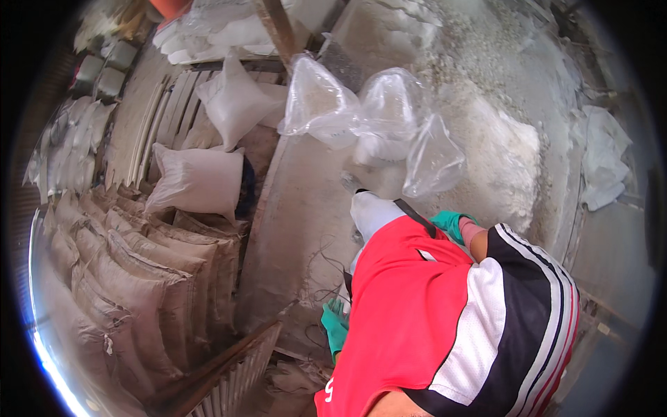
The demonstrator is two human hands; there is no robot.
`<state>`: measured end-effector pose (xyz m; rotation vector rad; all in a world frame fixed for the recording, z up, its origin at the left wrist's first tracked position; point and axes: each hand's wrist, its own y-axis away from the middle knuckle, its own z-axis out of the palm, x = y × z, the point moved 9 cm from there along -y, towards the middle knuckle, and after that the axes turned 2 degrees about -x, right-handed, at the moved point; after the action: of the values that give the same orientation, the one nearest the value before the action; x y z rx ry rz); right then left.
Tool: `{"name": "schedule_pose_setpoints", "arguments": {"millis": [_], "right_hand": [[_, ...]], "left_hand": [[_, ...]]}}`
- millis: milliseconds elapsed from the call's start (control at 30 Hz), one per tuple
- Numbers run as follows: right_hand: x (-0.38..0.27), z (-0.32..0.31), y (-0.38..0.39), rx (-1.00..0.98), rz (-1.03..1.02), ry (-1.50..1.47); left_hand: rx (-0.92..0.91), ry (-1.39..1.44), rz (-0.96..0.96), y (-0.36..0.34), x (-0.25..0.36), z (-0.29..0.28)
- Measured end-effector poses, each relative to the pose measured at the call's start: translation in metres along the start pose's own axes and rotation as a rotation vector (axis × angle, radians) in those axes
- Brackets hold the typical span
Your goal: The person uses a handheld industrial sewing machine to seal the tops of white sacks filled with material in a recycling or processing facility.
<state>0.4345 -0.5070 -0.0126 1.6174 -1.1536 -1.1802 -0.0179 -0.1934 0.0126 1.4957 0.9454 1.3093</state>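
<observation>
My left hand [335, 325], in a green glove, hangs low beside my red shirt with its fingers stretched out. It looks open, next to thin dark wires or strands [326, 260] on the dusty floor. My right hand [449, 223], also green-gloved, is at my other side; my clothing hides its fingers, so its grip cannot be made out. Just beyond it stands a clear plastic bag [434, 158]. Two more clear plastic bags [319, 104] [392, 101] stand farther off, beside a white powder heap [504, 156].
Dusty brown sacks [142, 271] are stacked at the left. Two full white sacks [198, 177] [236, 104] lie beyond them. A slatted wooden frame [233, 372] stands at lower left, a post [276, 31] at the back. Crumpled sheeting [603, 153] lies at the right.
</observation>
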Motion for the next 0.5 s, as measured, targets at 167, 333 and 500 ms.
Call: {"name": "schedule_pose_setpoints", "arguments": {"millis": [167, 333, 500], "right_hand": [[0.044, -0.053, 0.014, 0.253, -0.101, 0.426], [0.12, -0.151, 0.048, 0.887, 0.2, -0.753], [0.065, -0.236, 0.059, 0.896, 0.082, -0.552]], "left_hand": [[0.035, -0.018, -0.038, 0.007, -0.044, -0.002], [0.016, -0.151, 0.037, 0.015, -0.04, 0.048], [-0.176, -0.549, 0.299, 0.034, -0.021, 0.168]]}}
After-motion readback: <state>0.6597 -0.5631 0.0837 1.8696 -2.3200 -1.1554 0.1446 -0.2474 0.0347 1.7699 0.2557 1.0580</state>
